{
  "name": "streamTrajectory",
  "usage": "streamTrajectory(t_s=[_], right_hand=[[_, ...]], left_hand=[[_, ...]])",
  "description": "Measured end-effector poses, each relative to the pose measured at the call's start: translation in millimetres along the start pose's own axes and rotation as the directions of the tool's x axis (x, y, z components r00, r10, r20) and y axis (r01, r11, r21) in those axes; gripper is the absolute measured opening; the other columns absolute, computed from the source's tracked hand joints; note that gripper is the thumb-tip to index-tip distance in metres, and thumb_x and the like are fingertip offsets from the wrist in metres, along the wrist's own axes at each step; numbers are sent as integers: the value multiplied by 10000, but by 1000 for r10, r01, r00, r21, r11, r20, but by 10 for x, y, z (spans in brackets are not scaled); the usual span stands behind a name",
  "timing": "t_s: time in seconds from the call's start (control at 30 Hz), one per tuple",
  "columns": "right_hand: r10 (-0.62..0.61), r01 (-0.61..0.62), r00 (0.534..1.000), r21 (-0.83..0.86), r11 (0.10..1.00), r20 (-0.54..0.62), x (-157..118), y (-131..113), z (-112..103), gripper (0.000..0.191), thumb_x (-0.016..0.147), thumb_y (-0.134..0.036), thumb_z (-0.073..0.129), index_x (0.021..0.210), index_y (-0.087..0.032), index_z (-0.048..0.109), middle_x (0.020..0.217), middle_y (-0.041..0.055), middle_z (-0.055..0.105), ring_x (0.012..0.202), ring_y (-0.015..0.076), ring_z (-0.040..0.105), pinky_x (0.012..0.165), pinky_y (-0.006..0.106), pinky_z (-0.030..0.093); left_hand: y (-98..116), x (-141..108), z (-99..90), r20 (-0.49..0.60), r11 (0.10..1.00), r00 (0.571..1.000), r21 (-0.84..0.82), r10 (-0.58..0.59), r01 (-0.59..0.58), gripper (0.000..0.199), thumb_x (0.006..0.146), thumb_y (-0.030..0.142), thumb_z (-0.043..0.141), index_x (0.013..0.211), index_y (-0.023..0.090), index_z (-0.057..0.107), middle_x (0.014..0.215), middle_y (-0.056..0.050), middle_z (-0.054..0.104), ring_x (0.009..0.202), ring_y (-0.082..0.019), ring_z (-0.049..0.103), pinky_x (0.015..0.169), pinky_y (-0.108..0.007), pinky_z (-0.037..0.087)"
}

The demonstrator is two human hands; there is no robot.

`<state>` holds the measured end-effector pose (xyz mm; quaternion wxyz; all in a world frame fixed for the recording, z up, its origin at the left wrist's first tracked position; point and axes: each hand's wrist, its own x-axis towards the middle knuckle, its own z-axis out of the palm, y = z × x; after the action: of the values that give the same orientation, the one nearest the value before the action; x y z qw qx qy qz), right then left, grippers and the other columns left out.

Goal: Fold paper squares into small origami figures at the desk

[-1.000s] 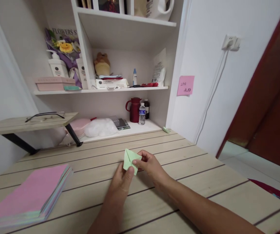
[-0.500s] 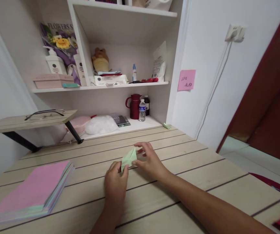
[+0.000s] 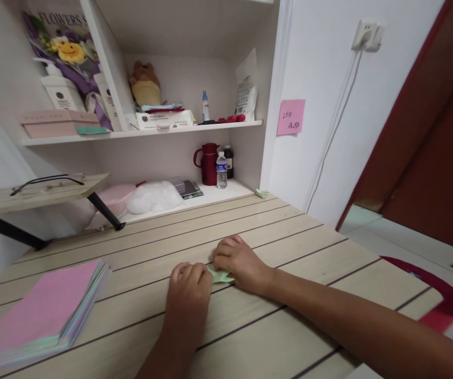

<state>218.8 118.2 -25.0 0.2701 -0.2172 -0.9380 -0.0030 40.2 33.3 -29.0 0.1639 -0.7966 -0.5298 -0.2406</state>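
A small piece of folded light-green paper (image 3: 220, 276) is low over the wooden table (image 3: 273, 326), between my two hands. My left hand (image 3: 190, 289) grips its left end with curled fingers. On the other side my right hand (image 3: 241, 264) is closed around its right part, fingers bent over it. Much of the paper is hidden behind the fingers, so its full folded shape does not show.
To the left lies a stack of coloured paper (image 3: 44, 310), pink on top. A small green folded piece (image 3: 261, 193) rests at the table's far edge. Behind stand a dark red jug (image 3: 209, 164) and a water bottle (image 3: 221, 171). Glasses (image 3: 48, 181) lie on a raised wooden stand (image 3: 72, 192).
The green paper was upright and more visible; now it lies lower and is mostly covered. My right hand's fingers have closed over it. The whole view has shifted slightly.
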Motion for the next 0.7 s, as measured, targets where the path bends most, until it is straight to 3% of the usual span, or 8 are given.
streamTrajectory(t_s=[0.13, 0.23, 0.4, 0.53, 0.63, 0.7], right_hand=[[32, -33, 999, 20, 999, 42, -151, -17, 8, 251, 762, -35, 601, 929, -212, 665, 989, 42, 697, 981, 211, 533, 858, 368, 302], [49, -49, 999, 26, 998, 13, -181, -38, 26, 239, 801, -36, 584, 909, -223, 686, 963, 27, 701, 936, 192, 540, 841, 359, 302], [-40, 41, 999, -62, 997, 11, -169, -152, 26, 168, 915, -158, 543, 875, -222, 694, 863, 42, 680, 867, 197, 511, 796, 374, 292], [-51, 51, 999, -32, 998, 2, -157, -226, -1, 113, 903, -190, 576, 890, -220, 685, 934, 41, 671, 927, 210, 502, 811, 376, 296], [-20, 19, 1000, 41, 999, 3, -141, -226, -3, 90, 891, -190, 595, 905, -218, 679, 1026, 44, 665, 998, 216, 506, 860, 377, 305], [22, -25, 999, 77, 997, 37, -132, -214, 8, 94, 891, -190, 594, 917, -217, 680, 983, 46, 671, 986, 215, 520, 871, 378, 313]], left_hand=[[91, -67, 109, 93, 997, 995, 63, 35, -41, 255, 871, 33, 479, 830, 210, 659, 859, -12, 696, 836, -186, 632, 1009, -463, 376], [98, -93, 81, 137, 998, 989, 26, -52, 48, 255, 878, 66, 493, 894, 236, 682, 989, -18, 721, 932, -202, 642, 1041, -508, 353], [2, -102, -117, 202, 978, 957, 45, -209, 205, 295, 835, 117, 580, 970, 342, 716, 1249, -19, 667, 1136, -255, 591, 1055, -581, 311], [-81, -91, -200, 194, 963, 945, 112, -265, 247, 270, 795, 132, 630, 987, 303, 711, 1330, -60, 617, 1187, -276, 563, 1080, -586, 280], [-119, -78, -229, 132, 966, 964, 155, -230, 209, 264, 759, 111, 656, 974, 261, 688, 1353, -95, 589, 1171, -291, 567, 1089, -596, 253], [-124, -74, -237, 119, 973, 976, 162, -184, 163, 260, 764, 80, 629, 942, 263, 676, 1290, -90, 623, 1116, -283, 592, 1087, -611, 236]])
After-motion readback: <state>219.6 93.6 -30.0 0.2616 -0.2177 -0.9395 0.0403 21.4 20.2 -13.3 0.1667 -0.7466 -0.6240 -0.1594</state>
